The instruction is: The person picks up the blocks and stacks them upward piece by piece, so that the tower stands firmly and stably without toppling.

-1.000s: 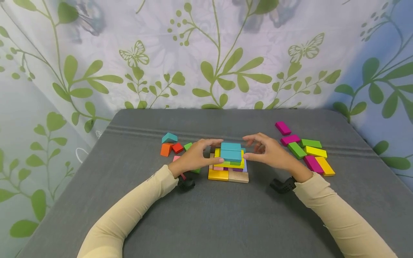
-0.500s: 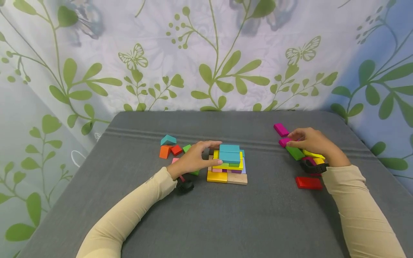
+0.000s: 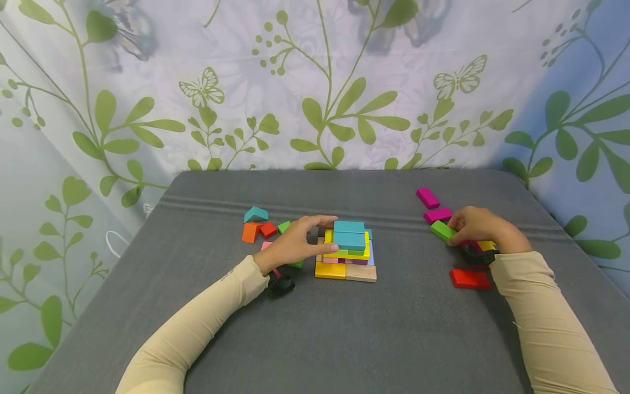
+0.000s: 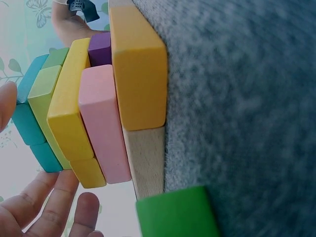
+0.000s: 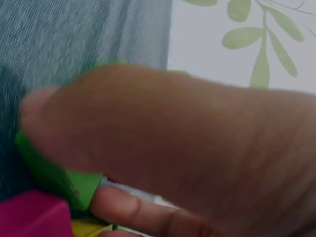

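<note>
A layered stack of coloured wooden blocks (image 3: 366, 253) stands mid-table, topped by two teal blocks (image 3: 349, 239). My left hand (image 3: 297, 241) is at its left side, thumb near the front and fingers near the back of the teal layer. In the left wrist view the fingertips (image 4: 49, 180) lie close against the stack's edge; firm contact cannot be told. My right hand (image 3: 479, 225) pinches a green block (image 3: 443, 231) between thumb and fingers at the right-hand pile. In the right wrist view the thumb covers much of this green block (image 5: 81, 185).
Magenta blocks (image 3: 427, 198) lie beyond and beside the right hand, with a yellow one partly hidden under the wrist. Nearer me is a red block (image 3: 470, 279). Left of the stack are a teal triangle (image 3: 256, 214), an orange block (image 3: 251, 232) and several others.
My right hand has left the stack, moved right to the loose blocks and taken hold of a green block, which has turned and shifted slightly. My left hand stays by the stack.
</note>
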The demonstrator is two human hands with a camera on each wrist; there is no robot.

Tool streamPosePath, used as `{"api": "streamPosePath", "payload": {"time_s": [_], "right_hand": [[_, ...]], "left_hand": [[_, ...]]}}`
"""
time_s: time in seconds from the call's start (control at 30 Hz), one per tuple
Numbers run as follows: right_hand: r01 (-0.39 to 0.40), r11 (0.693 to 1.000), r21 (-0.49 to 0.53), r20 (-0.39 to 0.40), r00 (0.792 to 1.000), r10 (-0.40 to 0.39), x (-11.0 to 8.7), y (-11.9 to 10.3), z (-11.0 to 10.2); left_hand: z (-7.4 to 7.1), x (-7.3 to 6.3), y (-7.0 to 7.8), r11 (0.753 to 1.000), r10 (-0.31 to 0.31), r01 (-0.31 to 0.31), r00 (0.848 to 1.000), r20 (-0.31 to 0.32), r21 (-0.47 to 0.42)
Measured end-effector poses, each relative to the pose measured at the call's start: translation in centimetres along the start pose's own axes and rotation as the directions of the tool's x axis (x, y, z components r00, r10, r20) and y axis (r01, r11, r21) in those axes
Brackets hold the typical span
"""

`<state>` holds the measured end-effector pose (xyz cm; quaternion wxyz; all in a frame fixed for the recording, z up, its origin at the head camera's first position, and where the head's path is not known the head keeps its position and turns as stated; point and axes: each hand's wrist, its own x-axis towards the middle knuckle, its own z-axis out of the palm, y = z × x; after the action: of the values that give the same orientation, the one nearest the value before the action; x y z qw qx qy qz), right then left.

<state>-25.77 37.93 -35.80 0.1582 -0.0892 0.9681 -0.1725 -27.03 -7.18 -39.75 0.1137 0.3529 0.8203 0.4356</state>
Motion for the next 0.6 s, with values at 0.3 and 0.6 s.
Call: {"api": "streamPosePath", "payload": {"time_s": [0.3,0.6], "right_hand": [[0.226,0.968,0.105,-0.130,0.969,-0.212,0.5,-3.0,0.7],[0.490,0.817,0.303,-0.383,0.848,-0.367,1.1,-7.2,2.6]], "left_hand": [[0.0,0.0,0.1,1.000,0.008,-0.008,1.000,0.002,0.007],[0.0,0.0,0.0,1.000,0.010,-0.010,1.000,0.008,0.011]]}}
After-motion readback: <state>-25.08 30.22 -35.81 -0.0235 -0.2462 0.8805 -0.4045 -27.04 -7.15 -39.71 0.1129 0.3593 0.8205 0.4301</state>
